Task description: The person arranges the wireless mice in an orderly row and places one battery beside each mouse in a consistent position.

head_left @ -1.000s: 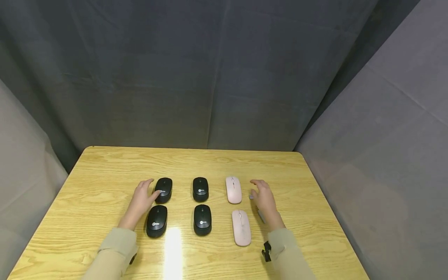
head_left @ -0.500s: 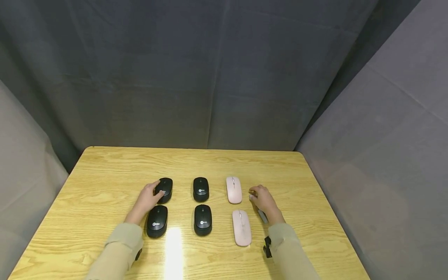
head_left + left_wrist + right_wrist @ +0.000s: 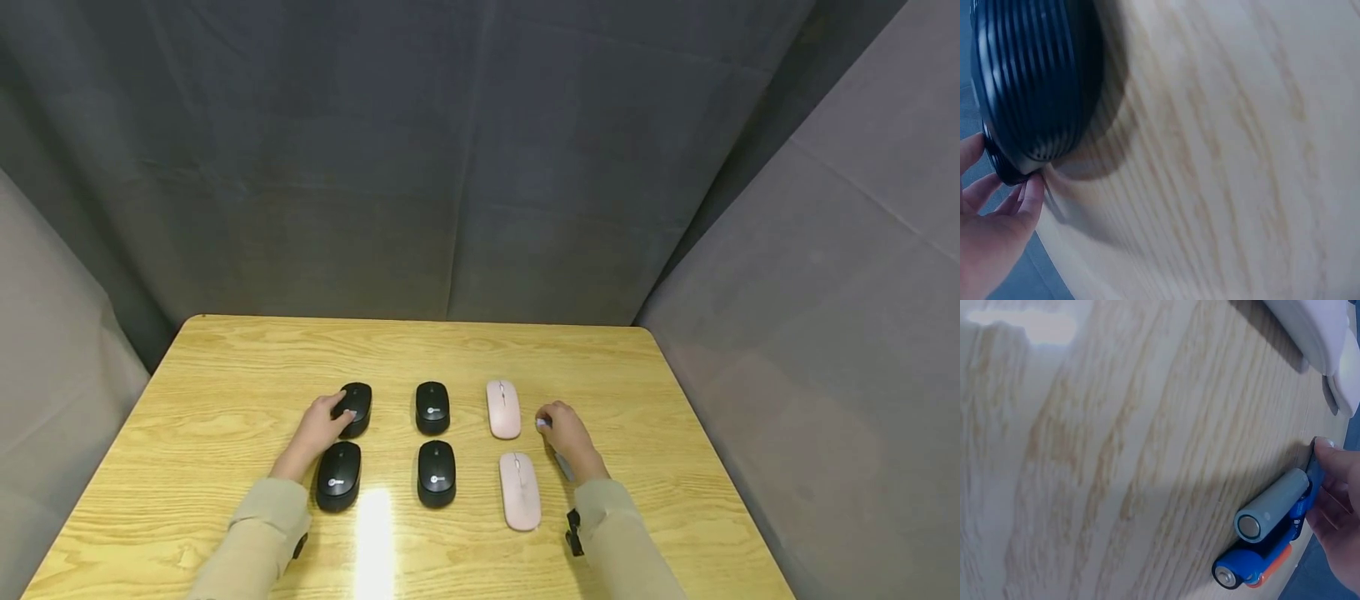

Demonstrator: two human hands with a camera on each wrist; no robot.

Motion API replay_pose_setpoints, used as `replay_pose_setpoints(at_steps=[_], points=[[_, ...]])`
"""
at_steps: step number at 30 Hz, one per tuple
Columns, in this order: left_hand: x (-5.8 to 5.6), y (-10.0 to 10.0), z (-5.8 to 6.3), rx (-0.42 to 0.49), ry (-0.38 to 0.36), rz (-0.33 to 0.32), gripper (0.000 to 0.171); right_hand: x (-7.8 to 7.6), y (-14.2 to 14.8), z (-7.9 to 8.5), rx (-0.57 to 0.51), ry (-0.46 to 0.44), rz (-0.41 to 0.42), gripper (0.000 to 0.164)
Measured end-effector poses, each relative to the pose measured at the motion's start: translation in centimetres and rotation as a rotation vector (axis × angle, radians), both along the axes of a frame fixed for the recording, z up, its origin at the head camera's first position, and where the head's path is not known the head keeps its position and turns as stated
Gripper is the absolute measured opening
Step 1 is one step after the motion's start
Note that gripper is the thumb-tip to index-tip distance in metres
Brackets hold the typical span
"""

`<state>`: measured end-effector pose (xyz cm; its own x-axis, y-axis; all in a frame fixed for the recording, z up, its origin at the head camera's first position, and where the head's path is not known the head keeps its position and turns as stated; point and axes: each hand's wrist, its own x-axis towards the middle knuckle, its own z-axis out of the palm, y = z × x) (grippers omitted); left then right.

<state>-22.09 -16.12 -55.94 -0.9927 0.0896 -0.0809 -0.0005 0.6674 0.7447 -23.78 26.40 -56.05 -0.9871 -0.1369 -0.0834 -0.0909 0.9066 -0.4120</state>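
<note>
At the far left of the two rows, my left hand (image 3: 317, 427) grips the sides of a black computer mouse (image 3: 361, 403), thumb on the near side. The left wrist view has fingers at its edge, with a nearer black mouse (image 3: 1029, 75) partly covering it. Right of the pink mice, my right hand (image 3: 568, 434) pinches a blue battery (image 3: 1315, 474) between thumb and fingers. Beside it on the table lie a grey battery (image 3: 1275, 503), a blue battery (image 3: 1241, 565) and an orange one (image 3: 1275, 565), mostly hidden by the hand in the head view.
Two black mice (image 3: 432, 407) stand in the middle column, and another black mouse (image 3: 339, 475) is in front of my left hand. Two pink mice, the back one (image 3: 503, 408) and the front one (image 3: 520, 490), lie left of my right hand. Grey curtains (image 3: 337, 167) enclose the wooden table (image 3: 225, 358).
My left hand has moved right onto the back-left mouse and closed round it. My right hand's fingers have come down and closed on the battery. The mice have stayed in place.
</note>
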Motion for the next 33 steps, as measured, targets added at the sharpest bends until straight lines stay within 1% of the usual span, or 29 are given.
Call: replay_pose_setpoints(at_steps=[6, 8, 12, 16, 19, 22, 26, 30, 33], points=[[0.1, 0.0, 0.1, 0.001, -0.006, 0.003, 0.053, 0.2, -0.2, 0.1, -0.012, -0.002, -0.006, 0.01], [0.1, 0.0, 0.1, 0.003, -0.006, 0.003, 0.053, 0.2, -0.2, 0.0, -0.026, 0.017, -0.006, 0.01], [0.1, -0.1, 0.0, 0.009, -0.01, 0.0, 0.053, 0.2, -0.3, -0.1, -0.084, 0.091, -0.024, 0.015], [0.2, -0.1, 0.0, 0.013, -0.014, 0.0, 0.053, -0.2, -1.1, 0.4, -0.203, 0.193, -0.064, 0.019], [0.2, 0.0, 0.0, 0.016, -0.019, 0.004, 0.053, -0.6, -2.5, 1.5, -0.304, 0.271, -0.084, 0.019], [0.2, 0.0, 0.1, 0.018, -0.027, 0.007, 0.054, -1.0, -4.3, 2.7, -0.39, 0.306, -0.104, 0.019], [0.2, 0.0, 0.2, 0.021, -0.03, 0.007, 0.054, -1.4, -7.1, 3.8, -0.512, 0.295, -0.116, 0.019], [0.2, 0.0, 0.2, 0.023, -0.022, 0.009, 0.054, -1.3, -10.2, 4.4, -0.618, 0.266, -0.085, 0.019], [0.2, 0.1, 0.2, 0.027, -0.018, 0.012, 0.054, -1.2, -12.5, 4.7, -0.65, 0.233, -0.079, 0.019]])
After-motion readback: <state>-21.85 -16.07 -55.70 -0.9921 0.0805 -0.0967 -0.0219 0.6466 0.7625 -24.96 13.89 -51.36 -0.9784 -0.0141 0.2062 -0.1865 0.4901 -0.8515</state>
